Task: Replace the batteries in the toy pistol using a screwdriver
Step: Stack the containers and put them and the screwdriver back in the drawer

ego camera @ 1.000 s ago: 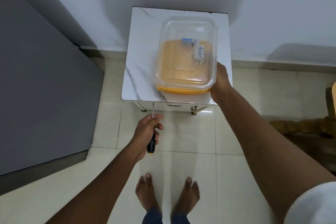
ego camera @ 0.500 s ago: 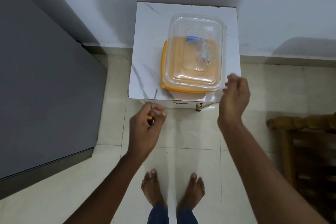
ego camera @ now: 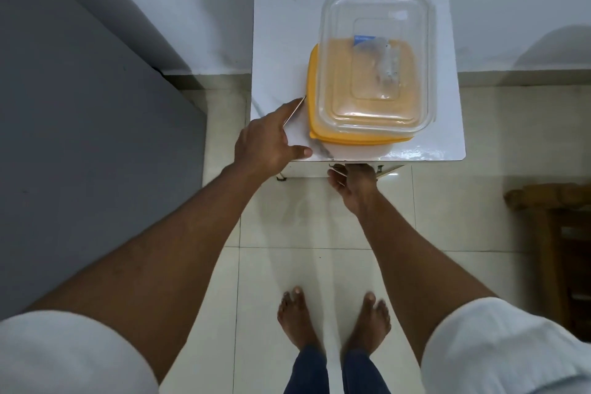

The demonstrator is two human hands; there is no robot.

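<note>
- Our left hand (ego camera: pixel 267 141) holds the screwdriver (ego camera: pixel 295 110) on the table (ego camera: pixel 278 41), tip by the box (ego camera: pixel 374 73).
- Right hand (ego camera: pixel 355 184) under table edge; can't tell its grip.

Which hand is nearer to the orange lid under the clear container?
Left. The left hand, holding the screwdriver, rests on the table beside the orange lid's left edge. The right hand is below the table's front edge, apart from the lid.

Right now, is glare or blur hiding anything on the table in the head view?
Head view: glare on the table's near edge; the clear container blurs what lies inside; the screwdriver shaft in the left hand stays sharp.
</note>
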